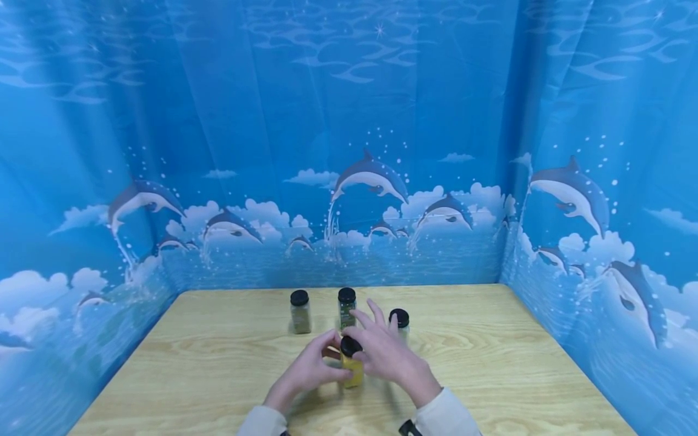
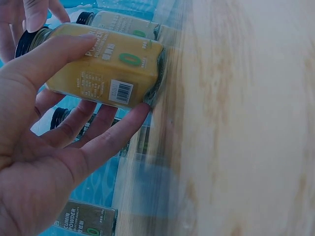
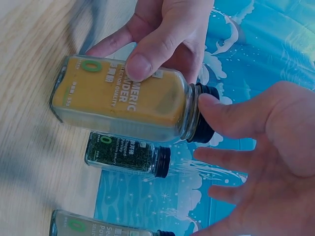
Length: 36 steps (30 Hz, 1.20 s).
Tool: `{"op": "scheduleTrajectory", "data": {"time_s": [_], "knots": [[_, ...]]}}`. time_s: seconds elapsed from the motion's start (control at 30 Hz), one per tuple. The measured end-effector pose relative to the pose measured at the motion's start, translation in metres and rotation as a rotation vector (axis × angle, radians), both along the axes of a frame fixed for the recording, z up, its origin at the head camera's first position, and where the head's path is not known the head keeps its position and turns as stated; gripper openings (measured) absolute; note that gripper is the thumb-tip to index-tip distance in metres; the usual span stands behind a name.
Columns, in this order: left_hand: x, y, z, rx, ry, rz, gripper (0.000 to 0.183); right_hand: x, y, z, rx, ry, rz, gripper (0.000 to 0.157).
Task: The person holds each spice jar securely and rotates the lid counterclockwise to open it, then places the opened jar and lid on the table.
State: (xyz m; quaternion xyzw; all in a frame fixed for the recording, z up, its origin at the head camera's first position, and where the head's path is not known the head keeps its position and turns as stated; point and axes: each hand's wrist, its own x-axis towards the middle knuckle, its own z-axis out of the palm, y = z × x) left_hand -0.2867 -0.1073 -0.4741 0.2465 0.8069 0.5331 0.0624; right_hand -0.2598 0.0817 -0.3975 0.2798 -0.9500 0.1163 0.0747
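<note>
A square glass jar of turmeric powder point(image 3: 123, 105) with a black screw cap point(image 3: 206, 115) stands near the front of the table. My left hand point(image 1: 313, 366) grips its body, thumb on one face and fingers round the far side. At the top, my right hand point(image 3: 266, 157) touches the cap with its thumb. The other fingers are spread and fairly straight, and a small gap shows between the forefinger and the cap in the right wrist view. The cap sits on the jar's neck.
Behind stand a cumin powder jar point(image 1: 300, 318) on the left, a chopped parsley jar point(image 3: 123, 153) in the middle and a pale powder jar point(image 3: 93, 225) on the right, partly hidden by my right hand. A blue dolphin curtain point(image 1: 349, 260) borders the wooden table point(image 1: 218, 363).
</note>
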Motion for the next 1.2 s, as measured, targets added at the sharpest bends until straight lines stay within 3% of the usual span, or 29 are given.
{"op": "scheduleTrajectory", "data": {"time_s": [0.37,0.57,0.93,1.2], "knots": [[0.0025,-0.0014,0.0023,-0.012,0.004,0.0,0.043,0.0001,-0.0001,0.0007,-0.003,-0.008,0.022,0.045],[0.0024,-0.0017,0.0009,-0.008,0.013,-0.006,0.04,0.001,-0.0001,0.0013,-0.012,-0.001,0.031,0.052],[0.0018,-0.0007,0.0009,-0.018,0.023,0.01,0.039,-0.0051,-0.0033,-0.0029,-0.041,0.11,-0.106,0.051],[-0.0006,-0.0002,-0.0014,-0.009,0.021,0.001,0.037,-0.0058,-0.0034,-0.0042,-0.06,0.136,-0.109,0.043]]}}
